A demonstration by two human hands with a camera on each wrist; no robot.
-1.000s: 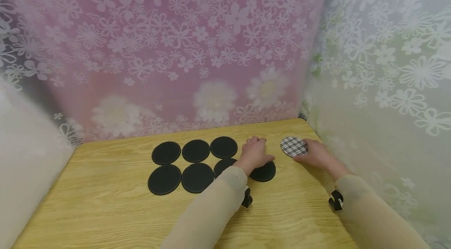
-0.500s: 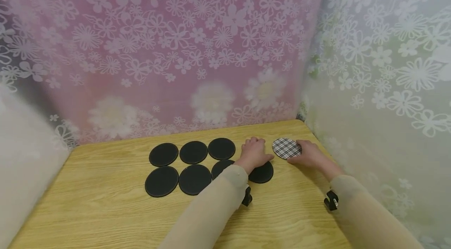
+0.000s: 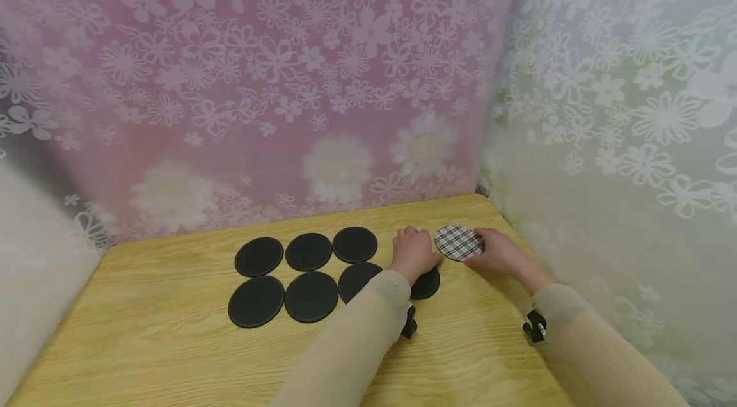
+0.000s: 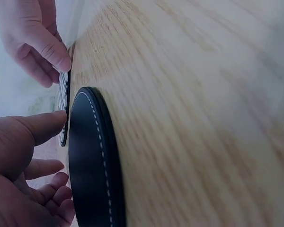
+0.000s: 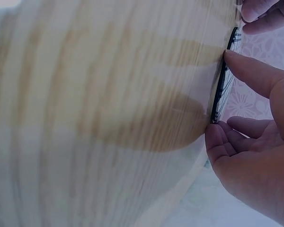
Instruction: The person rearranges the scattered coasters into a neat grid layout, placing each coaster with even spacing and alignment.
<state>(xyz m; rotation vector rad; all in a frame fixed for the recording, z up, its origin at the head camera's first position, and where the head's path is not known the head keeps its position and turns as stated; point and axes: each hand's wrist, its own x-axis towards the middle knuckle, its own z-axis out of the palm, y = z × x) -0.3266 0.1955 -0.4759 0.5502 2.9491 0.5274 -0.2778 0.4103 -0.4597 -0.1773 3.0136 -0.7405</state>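
Observation:
My right hand (image 3: 499,252) pinches a round coaster (image 3: 457,242) with a black-and-white plaid face between thumb and fingers at its right edge. In the right wrist view this plaid coaster (image 5: 222,80) shows edge-on, close over the wood, thumb on one side and fingertips on the other. My left hand (image 3: 414,253) is just left of the plaid coaster, palm down, thumb stretched out and fingers loosely bent, with nothing seen in its grasp. It partly covers a black coaster (image 3: 426,284), whose stitched rim (image 4: 97,151) shows beside the fingers in the left wrist view.
Several black round coasters lie in two rows to the left, including an upper one (image 3: 355,244) and a lower one (image 3: 311,297). They rest on a wood-grain table (image 3: 173,356). Flowered curtains (image 3: 288,74) hang behind it and along the right side.
My right hand has brought the plaid coaster leftward, nearer my left hand. The left hand stays by the same black coaster, its thumb drawn in a little. The head view has shifted slightly.

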